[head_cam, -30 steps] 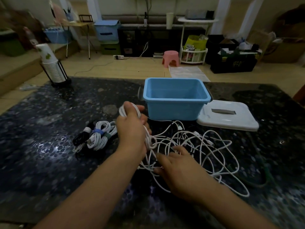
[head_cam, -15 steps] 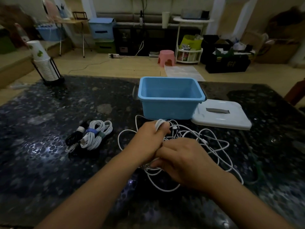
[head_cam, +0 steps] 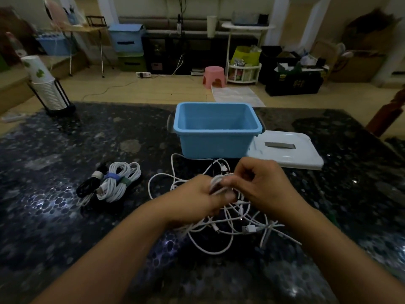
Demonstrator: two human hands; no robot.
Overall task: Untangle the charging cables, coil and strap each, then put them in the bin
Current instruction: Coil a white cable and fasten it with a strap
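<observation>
A tangle of white charging cables [head_cam: 221,229] lies on the dark table in front of the blue bin [head_cam: 215,140]. My left hand [head_cam: 197,198] grips a small bundle of white cable loops just above the tangle. My right hand [head_cam: 263,185] meets it from the right and pinches the same white cable between thumb and fingers. Loose loops and plugs spread out below both hands. To the left lie coiled white cables [head_cam: 119,182] bound with blue and green straps, beside a coiled black cable [head_cam: 88,184]. The bin holds nothing that I can see.
The bin's white lid [head_cam: 285,152] lies flat to the right of the bin. A stack of paper cups in a black holder [head_cam: 47,88] stands at the table's far left corner. A wooden chair part [head_cam: 392,110] shows at the right edge.
My left hand has moved right with its cable loops, from near the strapped coils to the middle. My right hand has lifted off the tangle and joined it at the bundle.
</observation>
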